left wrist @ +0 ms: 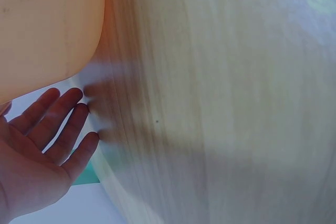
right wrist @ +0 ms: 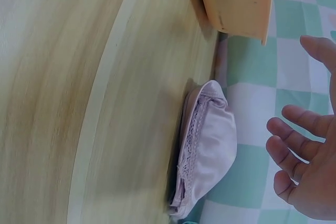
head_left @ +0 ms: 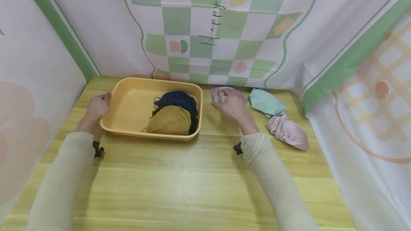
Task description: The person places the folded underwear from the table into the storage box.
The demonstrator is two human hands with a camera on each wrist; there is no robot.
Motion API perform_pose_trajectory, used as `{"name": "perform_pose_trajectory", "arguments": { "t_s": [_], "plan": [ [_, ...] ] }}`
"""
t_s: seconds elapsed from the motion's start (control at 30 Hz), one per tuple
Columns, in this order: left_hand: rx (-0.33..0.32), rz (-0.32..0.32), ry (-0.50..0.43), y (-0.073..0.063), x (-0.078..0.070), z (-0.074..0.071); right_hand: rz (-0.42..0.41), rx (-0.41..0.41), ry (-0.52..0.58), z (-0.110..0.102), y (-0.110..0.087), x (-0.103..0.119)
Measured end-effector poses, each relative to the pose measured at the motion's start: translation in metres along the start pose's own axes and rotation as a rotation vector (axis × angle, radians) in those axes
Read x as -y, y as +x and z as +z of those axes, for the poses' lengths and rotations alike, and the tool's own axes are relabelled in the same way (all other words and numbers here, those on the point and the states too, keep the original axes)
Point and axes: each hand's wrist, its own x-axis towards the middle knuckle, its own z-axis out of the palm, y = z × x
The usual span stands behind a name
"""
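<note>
A yellow plastic basin (head_left: 125, 131) stands on the wooden table, with a folded navy bra (head_left: 178, 99) and a folded mustard bra (head_left: 170, 121) in its right half. At the basin's left side is my left hand (head_left: 99, 108); in the left wrist view its fingers (left wrist: 68, 129) are extended and spread beside the basin wall, the thumb mostly hidden. My right hand (head_left: 233, 107) hovers over a folded pale pink bra (right wrist: 210, 150) with lace trim, right of the basin. The right wrist view shows that hand's fingers (right wrist: 286, 137) spread and apart from the bra.
Right of my right hand lie a mint green folded garment (head_left: 266, 102) and another pink folded garment (head_left: 289, 133), close together. A printed curtain (head_left: 205, 27) hangs along the table's back edge, with more curtain at both sides. Bare wood (head_left: 179, 181) shows at the front.
</note>
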Motion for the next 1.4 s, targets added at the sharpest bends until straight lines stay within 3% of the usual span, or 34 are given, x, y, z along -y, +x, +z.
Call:
{"name": "perform_pose_trajectory", "arguments": {
  "t_s": [0.33, 1.4],
  "plan": [
    [0.01, -0.007, -0.015, -0.001, -0.002, 0.0, 0.07, 0.042, -0.005, -0.001, 0.003, -0.009],
    [0.017, -0.031, -0.015, 0.002, 0.002, 0.001, 0.117, 0.073, -0.036, 0.0, 0.013, -0.042]
  ]
}}
